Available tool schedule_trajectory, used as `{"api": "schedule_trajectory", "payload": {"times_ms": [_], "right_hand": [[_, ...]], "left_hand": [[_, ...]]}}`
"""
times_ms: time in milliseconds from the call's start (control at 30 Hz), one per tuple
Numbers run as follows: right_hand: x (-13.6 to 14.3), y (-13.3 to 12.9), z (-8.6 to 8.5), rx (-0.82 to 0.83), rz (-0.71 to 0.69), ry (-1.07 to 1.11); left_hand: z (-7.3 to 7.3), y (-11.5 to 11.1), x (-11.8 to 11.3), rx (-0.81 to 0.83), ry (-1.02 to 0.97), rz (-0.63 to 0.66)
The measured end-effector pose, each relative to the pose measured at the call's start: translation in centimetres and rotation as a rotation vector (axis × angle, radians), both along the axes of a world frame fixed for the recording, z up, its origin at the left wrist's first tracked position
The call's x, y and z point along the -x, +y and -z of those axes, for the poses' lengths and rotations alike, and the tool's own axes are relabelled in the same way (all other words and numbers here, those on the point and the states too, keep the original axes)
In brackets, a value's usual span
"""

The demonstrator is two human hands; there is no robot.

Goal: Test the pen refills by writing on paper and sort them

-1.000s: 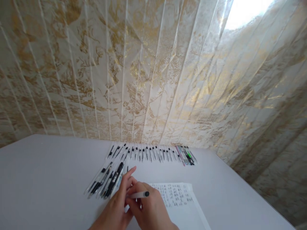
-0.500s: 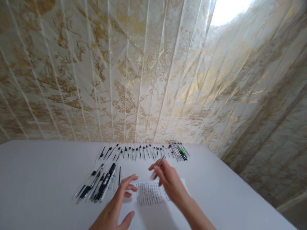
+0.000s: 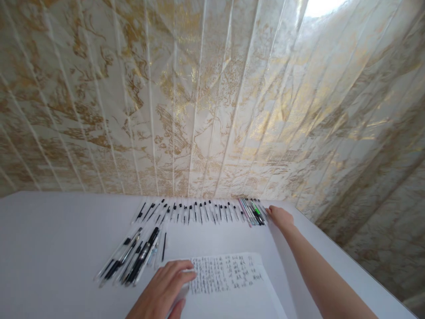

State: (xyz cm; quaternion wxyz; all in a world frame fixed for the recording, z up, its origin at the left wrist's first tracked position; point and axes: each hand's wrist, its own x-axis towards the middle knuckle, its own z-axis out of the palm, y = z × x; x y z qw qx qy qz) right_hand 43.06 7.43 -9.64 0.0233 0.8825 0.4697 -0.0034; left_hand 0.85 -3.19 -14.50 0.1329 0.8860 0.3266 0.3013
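Note:
My right hand (image 3: 280,217) reaches to the back right of the white table, its fingers closed at the right end of a group of pens (image 3: 254,212); what it grips there is too small to name. My left hand (image 3: 169,283) rests at the left edge of a sheet of paper (image 3: 232,274) covered in handwriting, fingers apart and holding nothing. A long row of clear pens and caps (image 3: 199,212) lies along the back of the table. Black and clear pens (image 3: 133,257) lie in a slanted bunch on the left, beside one thin black refill (image 3: 164,246).
The white table (image 3: 49,248) meets a pleated curtain (image 3: 199,110) with gold patterns behind it and on the right. The table's right edge slants toward the lower right corner.
My right hand has moved from above the paper, where it held a pen, to the back right pens. More of the writing shows. My left hand has lowered onto the paper's left edge.

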Motion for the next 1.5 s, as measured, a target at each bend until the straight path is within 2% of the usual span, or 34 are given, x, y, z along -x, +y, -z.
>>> {"api": "schedule_trajectory", "payload": {"times_ms": [133, 267, 367, 467, 533, 600, 667, 733, 833, 1033, 1233, 1500], "right_hand": [[1.3, 0.3, 0.1, -0.021, -0.010, 0.007], [4.2, -0.6, -1.5, -0.107, -0.047, 0.017], [9.2, -1.4, -2.9, -0.166, -0.165, 0.063], [16.4, -2.8, -3.2, -0.163, -0.388, 0.156], [21.4, -3.9, -2.6, -0.144, -0.536, 0.220], [25.8, -4.7, -1.9, -0.119, -0.638, 0.264], [29.0, -5.1, -1.3, -0.098, -0.680, 0.283], [31.0, -5.0, -1.0, -0.079, -0.691, 0.288], [32.2, -4.4, -1.3, -0.049, -0.685, 0.274], [32.2, -3.6, -1.8, 0.010, -0.671, 0.219], [31.5, -3.9, -2.4, 0.066, -0.671, 0.192], [28.1, -4.6, -3.0, 0.128, -0.676, 0.182]], "left_hand": [[1.7, 1.4, 0.8, -0.105, 0.103, -0.090], [3.6, 2.0, 0.8, -0.095, 0.189, -0.129], [5.0, 1.9, 0.4, -0.053, 0.223, -0.088], [5.4, 1.7, 0.1, -0.070, 0.192, -0.087], [4.6, 1.8, 0.5, -0.095, 0.146, -0.089], [2.6, 2.0, 1.2, -0.097, 0.104, -0.100], [0.2, 2.5, 2.2, -0.038, 0.086, -0.208], [-2.0, 3.3, 3.2, -0.009, 0.077, -0.312], [-3.5, 4.6, 4.4, -0.025, 0.062, -0.392], [-2.8, 5.4, 4.8, -0.026, 0.132, -0.413], [-3.2, 5.8, 3.6, -0.077, 0.249, -0.474], [-4.7, 7.4, 0.8, -0.096, 0.398, -0.566]]}}
